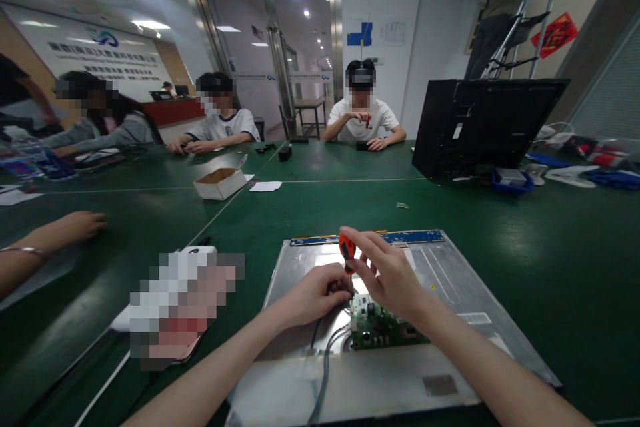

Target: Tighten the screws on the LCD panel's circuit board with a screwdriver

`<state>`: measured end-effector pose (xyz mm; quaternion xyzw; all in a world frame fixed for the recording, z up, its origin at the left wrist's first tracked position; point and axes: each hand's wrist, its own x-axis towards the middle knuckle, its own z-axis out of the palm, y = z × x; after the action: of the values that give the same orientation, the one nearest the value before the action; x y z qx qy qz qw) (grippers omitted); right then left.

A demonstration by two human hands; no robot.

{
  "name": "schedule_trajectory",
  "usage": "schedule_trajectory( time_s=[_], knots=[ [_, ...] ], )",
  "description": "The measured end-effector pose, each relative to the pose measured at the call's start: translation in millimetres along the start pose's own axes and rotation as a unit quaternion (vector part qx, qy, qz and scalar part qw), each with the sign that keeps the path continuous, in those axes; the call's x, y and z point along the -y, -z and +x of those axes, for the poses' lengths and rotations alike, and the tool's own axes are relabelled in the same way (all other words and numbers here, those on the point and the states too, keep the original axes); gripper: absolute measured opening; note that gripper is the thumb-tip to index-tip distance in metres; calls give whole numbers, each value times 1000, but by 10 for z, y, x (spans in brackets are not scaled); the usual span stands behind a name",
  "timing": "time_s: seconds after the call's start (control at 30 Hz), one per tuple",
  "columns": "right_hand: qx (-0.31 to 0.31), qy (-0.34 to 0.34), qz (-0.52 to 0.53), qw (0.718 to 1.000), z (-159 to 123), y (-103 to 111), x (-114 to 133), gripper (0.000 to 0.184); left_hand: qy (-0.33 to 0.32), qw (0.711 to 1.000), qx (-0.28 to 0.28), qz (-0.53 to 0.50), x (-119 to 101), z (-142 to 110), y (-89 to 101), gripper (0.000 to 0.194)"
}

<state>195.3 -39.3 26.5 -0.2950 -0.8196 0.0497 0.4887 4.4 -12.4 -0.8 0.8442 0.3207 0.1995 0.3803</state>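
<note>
A flat metal display panel (280, 380) lies in front of me, with a blue circuit strip (420, 236) along its far edge. On it sits a green circuit board (385, 330), with grey cables (326, 373) running off toward me. My right hand (387, 267) grips a short red and black screwdriver (347, 250), held upright with its tip down by the board's far left corner. Close beside the tip, my left hand (323, 290) has its fingers curled together at the board's edge. Whatever those fingers may hold is hidden.
Left of the panel lie a phone (193, 340) and a white device with cables. Farther off are an open cardboard box (220, 185), white paper (266, 187) and a large black monitor (480, 127). A co-worker's arm (55, 240) reaches in at left; other people sit across the green table (345, 210).
</note>
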Motion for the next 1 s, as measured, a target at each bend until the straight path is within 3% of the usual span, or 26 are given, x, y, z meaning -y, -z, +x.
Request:
schedule_trajectory(
  time_s=[0.17,0.43,0.63,0.9,1.0],
  knots=[
    [-8,10,-10,1000,-12,-2,13,52,7,1000,4,10,6,-3,13,7],
    [-87,-16,-23,996,-23,-48,-17,36,8,1000,-8,-6,21,-11,-10,7],
    [-62,-2,-9,998,9,-18,1,34,13,1000,-14,-3,-14,-6,-2,6],
    [-18,5,-6,1000,6,30,30,45,4,1000,0,-1,26,7,-4,6],
    [-33,7,-15,999,-4,18,24,41,9,1000,-1,-1,19,2,0,5]
  ],
)
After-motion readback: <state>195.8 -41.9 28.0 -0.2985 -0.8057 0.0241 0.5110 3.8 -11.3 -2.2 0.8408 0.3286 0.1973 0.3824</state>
